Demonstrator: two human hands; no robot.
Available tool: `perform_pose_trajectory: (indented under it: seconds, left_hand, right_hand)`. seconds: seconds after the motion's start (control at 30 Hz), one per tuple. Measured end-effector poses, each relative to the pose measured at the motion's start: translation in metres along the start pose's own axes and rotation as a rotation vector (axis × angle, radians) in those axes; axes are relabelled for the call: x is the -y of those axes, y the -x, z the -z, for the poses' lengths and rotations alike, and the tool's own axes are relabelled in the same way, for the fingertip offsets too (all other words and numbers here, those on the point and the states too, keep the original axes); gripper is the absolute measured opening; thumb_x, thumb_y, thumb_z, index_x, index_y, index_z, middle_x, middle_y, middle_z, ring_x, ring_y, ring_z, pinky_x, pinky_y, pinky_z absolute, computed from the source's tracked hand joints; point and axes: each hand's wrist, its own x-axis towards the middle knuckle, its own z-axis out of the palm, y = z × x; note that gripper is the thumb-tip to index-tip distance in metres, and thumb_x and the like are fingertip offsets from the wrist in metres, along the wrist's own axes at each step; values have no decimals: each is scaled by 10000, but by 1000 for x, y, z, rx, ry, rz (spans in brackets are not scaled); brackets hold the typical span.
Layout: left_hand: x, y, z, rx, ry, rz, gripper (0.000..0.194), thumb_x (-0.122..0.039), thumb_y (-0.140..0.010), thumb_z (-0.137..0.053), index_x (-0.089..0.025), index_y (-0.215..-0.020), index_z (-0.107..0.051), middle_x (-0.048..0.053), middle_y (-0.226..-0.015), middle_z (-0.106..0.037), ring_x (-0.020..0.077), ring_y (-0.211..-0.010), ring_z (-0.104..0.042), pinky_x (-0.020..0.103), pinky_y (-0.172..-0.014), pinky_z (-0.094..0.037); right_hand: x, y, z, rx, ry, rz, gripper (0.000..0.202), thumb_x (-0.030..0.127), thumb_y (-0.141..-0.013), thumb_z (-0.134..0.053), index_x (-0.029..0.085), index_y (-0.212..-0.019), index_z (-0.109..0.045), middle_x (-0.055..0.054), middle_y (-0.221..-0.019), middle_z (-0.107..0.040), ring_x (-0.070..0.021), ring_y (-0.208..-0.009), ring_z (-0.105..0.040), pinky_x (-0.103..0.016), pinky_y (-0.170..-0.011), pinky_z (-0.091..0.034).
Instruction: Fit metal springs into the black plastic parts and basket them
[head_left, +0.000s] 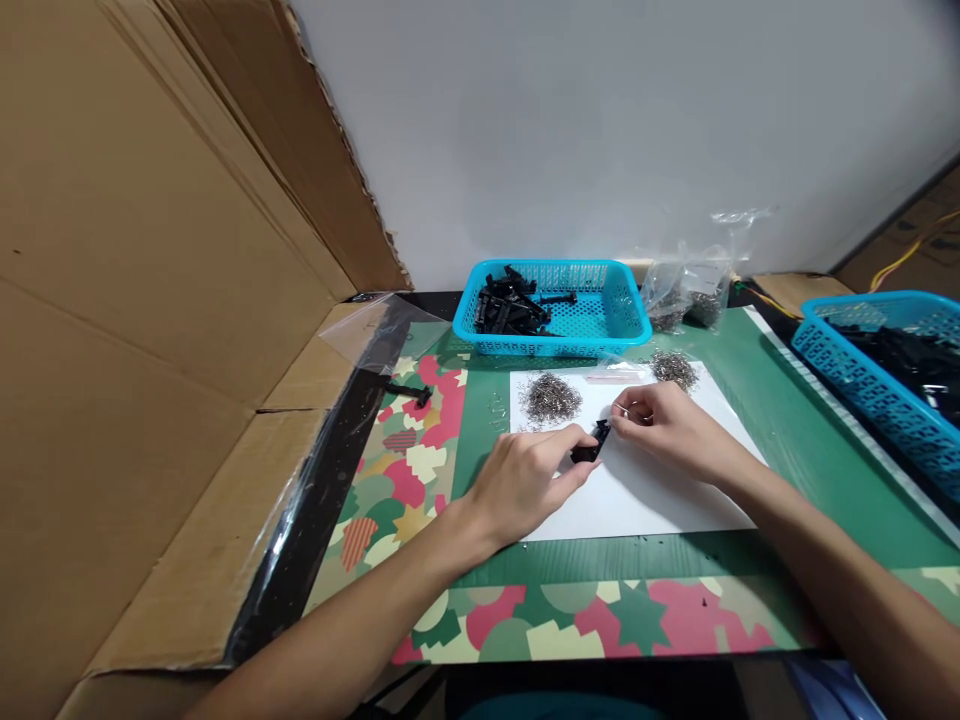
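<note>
Over the white paper [645, 510], my left hand [529, 475] grips a small black plastic part [590, 447] between thumb and fingers. Close to the upper end of that part, my right hand [660, 425] pinches a thin, light-coloured piece too small to name. Its fingertips are nearly at the black part; contact cannot be made out. A heap of tiny metal pieces [551, 397] lies on the paper beyond my left hand. Another metal heap [674, 369] is behind my right hand.
A blue basket [551, 348] with black parts stands at the back. Clear bags [694, 290] of metal pieces are beside it. Another blue basket [885, 385] is at right. One black part [409, 391] lies on the left. Cardboard [150, 300] walls the left side.
</note>
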Motion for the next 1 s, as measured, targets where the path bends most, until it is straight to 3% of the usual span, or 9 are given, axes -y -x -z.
perform_pose_trajectory:
  seconds: [0.53,1.0]
  left_hand:
    - [-2,1,-1,-3,38,15,198,-246,-957,-724,-196,-1147,-746,20,-974,-833,181,-769,-772,269,-663,-515]
    - [-3,2,-4,-37,26,43,179,-300,-946,-748,-203,-1096,-752,4,-963,-833,178,-792,-786,263,-663,-525]
  right_hand:
    - [2,6,-9,-146,279,79,109,245,-809,-588,189,-796,-681,1,-585,-610,-140,-503,-508,-264,-553,-362]
    - [-7,7,-16,-210,327,153,200,322,-892,-578,190,-834,-717,17,-553,-588,-131,-464,-496,-252,-528,-348]
